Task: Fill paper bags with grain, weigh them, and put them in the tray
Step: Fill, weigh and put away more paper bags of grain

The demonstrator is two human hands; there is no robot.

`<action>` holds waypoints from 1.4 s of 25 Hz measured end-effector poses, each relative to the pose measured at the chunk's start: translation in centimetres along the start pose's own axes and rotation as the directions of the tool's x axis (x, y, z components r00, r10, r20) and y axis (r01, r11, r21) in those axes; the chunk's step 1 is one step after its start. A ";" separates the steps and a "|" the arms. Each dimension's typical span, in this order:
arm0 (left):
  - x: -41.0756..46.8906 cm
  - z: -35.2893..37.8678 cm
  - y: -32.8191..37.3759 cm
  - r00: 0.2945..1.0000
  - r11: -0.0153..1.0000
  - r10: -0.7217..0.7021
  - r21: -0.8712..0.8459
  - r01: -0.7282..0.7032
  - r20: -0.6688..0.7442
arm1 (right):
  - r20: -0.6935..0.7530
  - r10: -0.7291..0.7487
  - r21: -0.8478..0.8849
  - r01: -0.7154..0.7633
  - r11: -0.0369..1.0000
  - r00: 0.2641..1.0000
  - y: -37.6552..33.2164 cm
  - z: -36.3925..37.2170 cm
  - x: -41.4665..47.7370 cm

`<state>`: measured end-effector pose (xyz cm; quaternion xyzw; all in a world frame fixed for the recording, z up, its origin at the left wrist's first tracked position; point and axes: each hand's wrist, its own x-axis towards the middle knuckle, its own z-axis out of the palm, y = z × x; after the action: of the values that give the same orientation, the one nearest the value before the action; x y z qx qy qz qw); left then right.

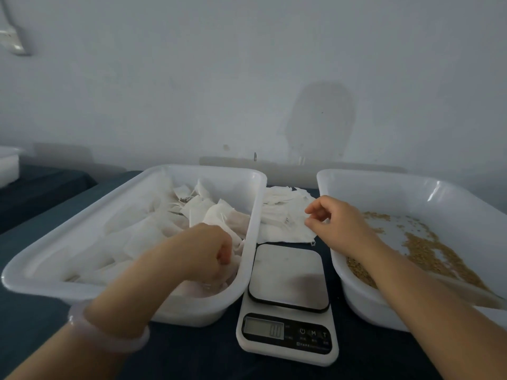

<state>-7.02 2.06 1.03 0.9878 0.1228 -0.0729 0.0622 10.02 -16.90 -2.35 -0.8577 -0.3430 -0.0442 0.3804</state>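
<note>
A white tray (49,259) on the left holds several filled white paper bags (219,215). My left hand (203,250) is inside its near right corner, fingers curled round a filled bag there. A pile of flat empty paper bags (279,215) lies behind the scale (288,305), whose platform is bare and whose display reads zero. My right hand (334,220) hovers at the right edge of that pile, thumb and fingers pinching the edge of an empty bag. A second white tray (384,187) on the right holds loose brown grain (433,250).
Everything stands on a dark blue table (192,352) against a pale wall. A white container (8,165) sits at the far left edge. A pale bangle (109,335) circles my left wrist.
</note>
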 end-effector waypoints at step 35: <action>10.3 -0.3 5.2 0.841 -0.006 0.425 -0.930 -0.366 -0.334 | 0.560 0.083 0.629 -0.488 0.606 0.824 -1.8 -5.1 2.0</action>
<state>4.16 -0.46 0.22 0.6882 -0.1448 0.0240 0.7105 11.33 -18.46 3.06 -0.6499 -0.2653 0.3773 0.6041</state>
